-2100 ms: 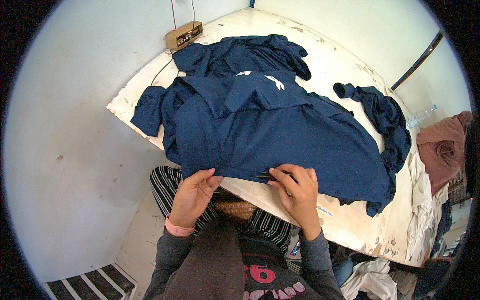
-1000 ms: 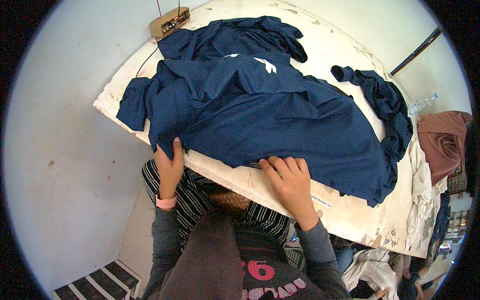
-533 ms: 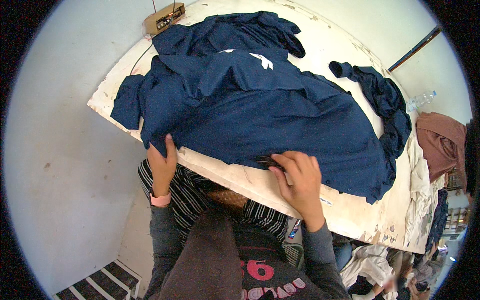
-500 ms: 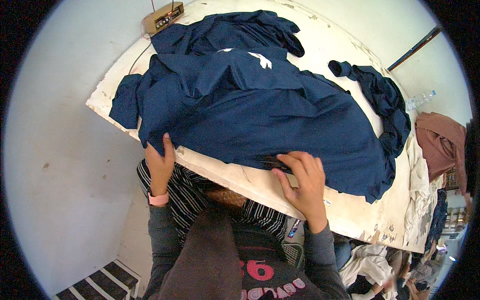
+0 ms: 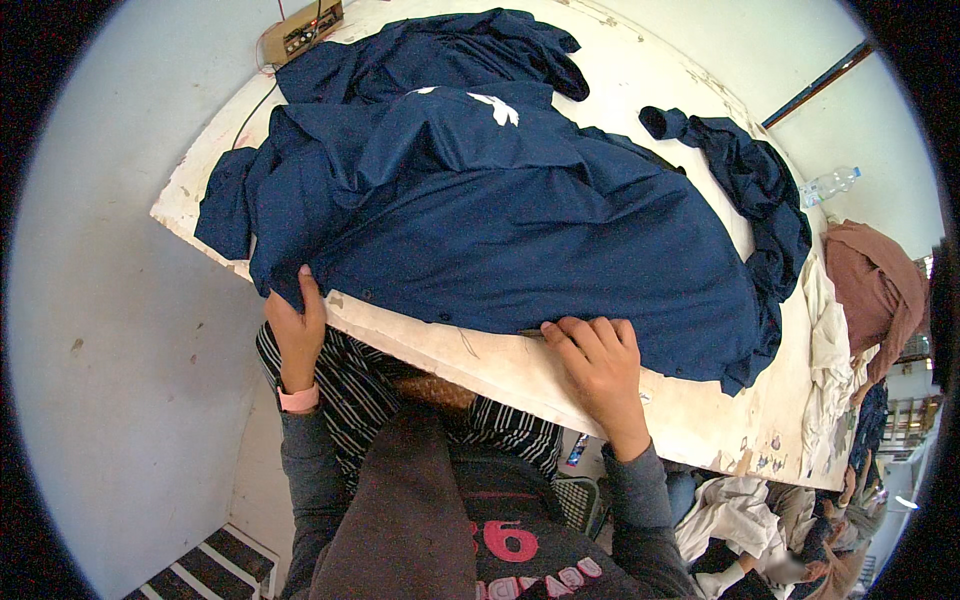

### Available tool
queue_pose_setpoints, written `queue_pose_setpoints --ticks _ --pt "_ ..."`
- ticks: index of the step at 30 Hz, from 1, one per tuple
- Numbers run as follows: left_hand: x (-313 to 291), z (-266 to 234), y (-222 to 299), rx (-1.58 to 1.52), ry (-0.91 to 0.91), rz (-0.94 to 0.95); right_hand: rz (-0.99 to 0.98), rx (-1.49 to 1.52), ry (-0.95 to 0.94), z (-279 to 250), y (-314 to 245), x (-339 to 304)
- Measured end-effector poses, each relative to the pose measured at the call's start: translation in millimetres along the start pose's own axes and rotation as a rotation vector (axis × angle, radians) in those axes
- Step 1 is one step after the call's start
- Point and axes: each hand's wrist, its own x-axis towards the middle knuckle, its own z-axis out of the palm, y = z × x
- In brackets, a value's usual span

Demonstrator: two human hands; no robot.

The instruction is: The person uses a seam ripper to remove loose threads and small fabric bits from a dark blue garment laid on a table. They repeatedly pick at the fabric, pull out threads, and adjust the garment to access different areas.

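A navy button-front garment (image 5: 480, 240) lies spread in folds over the pale worktable (image 5: 440, 350). Small dark buttons dot its near edge. My left hand (image 5: 298, 330), a pink band at the wrist, pinches the garment's left near corner, thumb on top and fingers underneath. At the middle of the near edge, my right hand (image 5: 600, 380) is closed with its fingers curled down. From its fingertips a thin dark tool (image 5: 530, 332) sticks out along the hem; its kind is unclear. Loose threads (image 5: 467, 341) trail on the table just left of it.
More navy cloth (image 5: 440, 55) is heaped at the back, near a small brown box with wires (image 5: 300, 32). At right are a navy cloth strip (image 5: 750, 170), a plastic bottle (image 5: 830, 186), brown cloth (image 5: 870, 285) and cream cloth (image 5: 828, 350). Other people work at lower right.
My right hand has closed: its fingers and thumb were apart, and now they curl together at the hem. My left hand keeps its pinch. The whole view has shifted slightly.
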Motion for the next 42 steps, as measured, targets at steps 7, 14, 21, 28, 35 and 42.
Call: queue_pose_setpoints --ticks 7,14,21,28,35,42 --pt "-2.3 -1.3 -4.0 0.067 0.027 -0.002 0.173 0.081 0.086 -16.2 8.6 -10.9" --pt "-3.6 -0.4 -4.6 0.038 0.034 -0.029 0.22 -0.074 -0.004 -39.2 36.5 -50.2" --pt "0.9 2.6 2.3 0.051 0.063 0.042 0.174 -0.062 -0.037 -28.9 34.6 -53.7" --pt "17.1 -0.4 19.4 0.171 0.138 0.189 0.221 0.067 0.056 -24.3 38.4 -53.8" --pt "78.1 -34.3 -80.6 0.203 0.049 0.048 0.319 0.203 0.124 -38.1 32.0 -54.6" --pt "78.7 -28.5 -78.7 0.109 0.015 -0.075 0.238 0.287 -0.07 -36.6 5.1 -53.2"
